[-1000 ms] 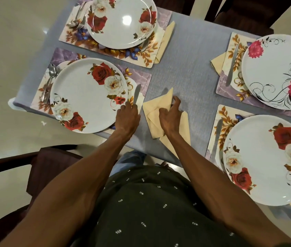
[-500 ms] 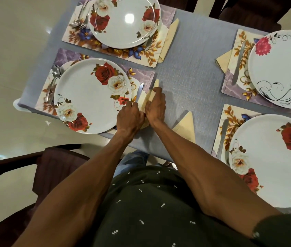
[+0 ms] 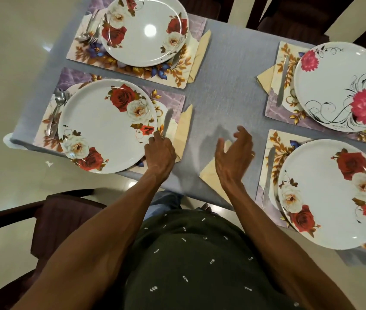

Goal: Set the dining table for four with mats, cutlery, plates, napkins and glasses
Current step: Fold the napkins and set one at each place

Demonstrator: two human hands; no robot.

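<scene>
Left hand (image 3: 160, 151) is palm down, knuckles up, fingers curled at the near right rim of the near-left plate (image 3: 107, 125), fingertips at the handle end of the knife (image 3: 166, 123); I cannot tell if it actually grips anything. Right hand (image 3: 235, 153) hangs above the counter (image 3: 227, 97), fingers spread and loosely bent, palm turned left, motion-blurred, holding nothing. Under it lies a loose yellow napkin (image 3: 211, 175) on the cloth near the counter's front edge, not tucked at any mat. Second napkin (image 3: 183, 130) sits folded along the right edge of the near-left mat (image 3: 173, 99), just beside the knife. Spoon and fork (image 3: 57, 108) lie on that mat's left side. Far-left plate (image 3: 145, 30) has its own napkin (image 3: 200, 54) on its right. Far-right plate (image 3: 343, 86) has a napkin (image 3: 265, 78) poking out from the left of its mat, knife (image 3: 282, 80) on top. Near-right plate (image 3: 332, 193) has a knife (image 3: 268, 175) on its left, no napkin beside it. Middle strip of the counter between left and right mats is open cloth. Front edge runs just ahead of my torso; a chair (image 3: 50, 220) stands at lower left.
</scene>
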